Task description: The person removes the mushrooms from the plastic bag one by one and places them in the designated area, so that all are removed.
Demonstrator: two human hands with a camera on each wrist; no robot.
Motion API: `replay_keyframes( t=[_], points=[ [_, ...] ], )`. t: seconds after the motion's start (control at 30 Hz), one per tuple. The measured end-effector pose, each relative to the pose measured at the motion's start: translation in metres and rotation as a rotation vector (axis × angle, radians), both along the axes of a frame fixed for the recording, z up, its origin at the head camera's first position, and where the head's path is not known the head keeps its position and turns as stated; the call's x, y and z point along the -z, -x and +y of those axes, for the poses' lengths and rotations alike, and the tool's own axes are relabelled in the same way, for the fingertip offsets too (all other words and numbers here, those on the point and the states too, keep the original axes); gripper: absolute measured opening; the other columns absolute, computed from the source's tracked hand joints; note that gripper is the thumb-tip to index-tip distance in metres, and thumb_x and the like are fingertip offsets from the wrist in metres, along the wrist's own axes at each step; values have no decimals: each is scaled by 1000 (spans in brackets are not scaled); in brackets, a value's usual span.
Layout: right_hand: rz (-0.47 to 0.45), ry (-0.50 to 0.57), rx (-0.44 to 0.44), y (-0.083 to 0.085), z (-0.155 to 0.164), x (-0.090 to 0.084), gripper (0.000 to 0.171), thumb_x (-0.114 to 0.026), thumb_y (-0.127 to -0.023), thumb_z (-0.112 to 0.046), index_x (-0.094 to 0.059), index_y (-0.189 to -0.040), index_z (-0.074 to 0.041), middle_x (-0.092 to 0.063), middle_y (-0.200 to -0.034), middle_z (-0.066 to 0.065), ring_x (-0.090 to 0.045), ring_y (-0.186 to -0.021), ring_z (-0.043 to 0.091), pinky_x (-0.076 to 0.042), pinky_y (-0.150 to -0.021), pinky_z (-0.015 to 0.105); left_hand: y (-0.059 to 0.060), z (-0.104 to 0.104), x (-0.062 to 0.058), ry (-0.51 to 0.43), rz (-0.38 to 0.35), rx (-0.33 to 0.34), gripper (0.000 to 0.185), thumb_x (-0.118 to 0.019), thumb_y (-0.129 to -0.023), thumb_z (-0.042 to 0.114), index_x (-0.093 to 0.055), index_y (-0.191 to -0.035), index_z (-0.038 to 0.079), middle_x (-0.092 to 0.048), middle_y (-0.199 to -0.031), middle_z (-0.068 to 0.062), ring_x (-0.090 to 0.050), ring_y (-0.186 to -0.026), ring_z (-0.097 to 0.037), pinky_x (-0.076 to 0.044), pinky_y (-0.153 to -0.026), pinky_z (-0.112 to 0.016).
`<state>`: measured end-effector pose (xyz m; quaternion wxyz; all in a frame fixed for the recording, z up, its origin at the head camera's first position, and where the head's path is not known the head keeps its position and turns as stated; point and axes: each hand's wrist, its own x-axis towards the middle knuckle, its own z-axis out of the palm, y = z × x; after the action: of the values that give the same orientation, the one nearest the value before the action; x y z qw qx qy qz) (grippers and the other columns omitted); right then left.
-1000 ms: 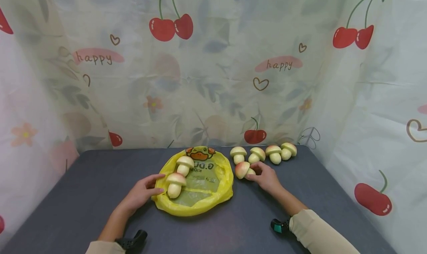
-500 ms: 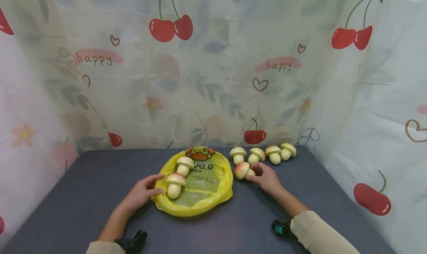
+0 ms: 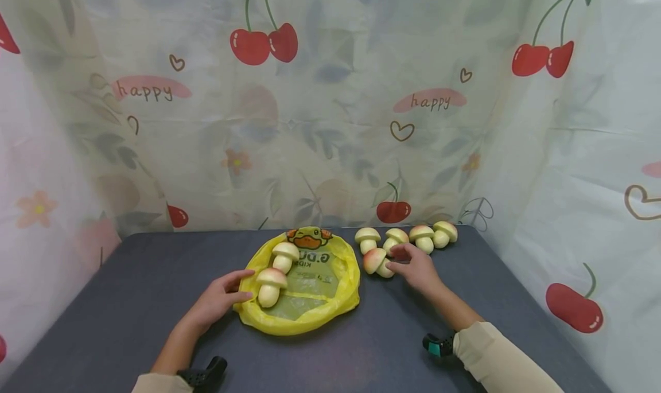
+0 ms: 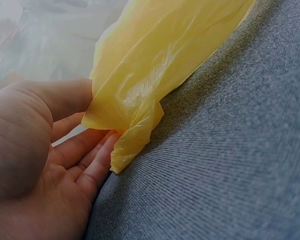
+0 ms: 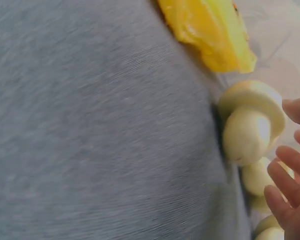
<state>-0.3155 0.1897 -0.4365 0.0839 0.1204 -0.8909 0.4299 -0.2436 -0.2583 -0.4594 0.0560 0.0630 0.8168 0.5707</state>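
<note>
A yellow plastic bag lies open and flat on the dark grey table, with two pale mushrooms on it. My left hand pinches the bag's left edge between thumb and fingers. A pink-capped mushroom lies on its side just right of the bag. My right hand hovers beside it with fingers spread, holding nothing. Several more mushrooms stand in a row behind the hand.
Cherry-print curtains close off the back and both sides of the table. A black wrist device sits on each forearm. Bare table surface lies in front of the bag and to its left.
My right hand has let go of the pink-capped mushroom's stem and lifted slightly up and back, fingers spreading. The left hand and the bag have not moved.
</note>
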Motion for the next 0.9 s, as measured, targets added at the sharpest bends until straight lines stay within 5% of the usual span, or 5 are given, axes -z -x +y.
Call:
replay_keyframes(
  t=[0.6,0.9],
  points=[
    [89,41,-58,13,-29,-47,33,-72,-89,-15,-62,-117,-2,-63,-117,19,-58,-110,38,-50,-85,44,2,-2,3,17,-11,-13,57,-69,-92,23,-49,-142,5,-43,-145,-21,-44,-127,-34,-41,-97,-46],
    [94,56,-76,31,-59,-65,31,-73,-89,-19,-65,-116,-6,-65,-116,15,-62,-106,30,-51,-85,44,2,-1,7,33,45,-3,57,-68,-93,19,-47,-143,2,-45,-143,-24,-49,-121,-35,-45,-92,-43]
  ],
)
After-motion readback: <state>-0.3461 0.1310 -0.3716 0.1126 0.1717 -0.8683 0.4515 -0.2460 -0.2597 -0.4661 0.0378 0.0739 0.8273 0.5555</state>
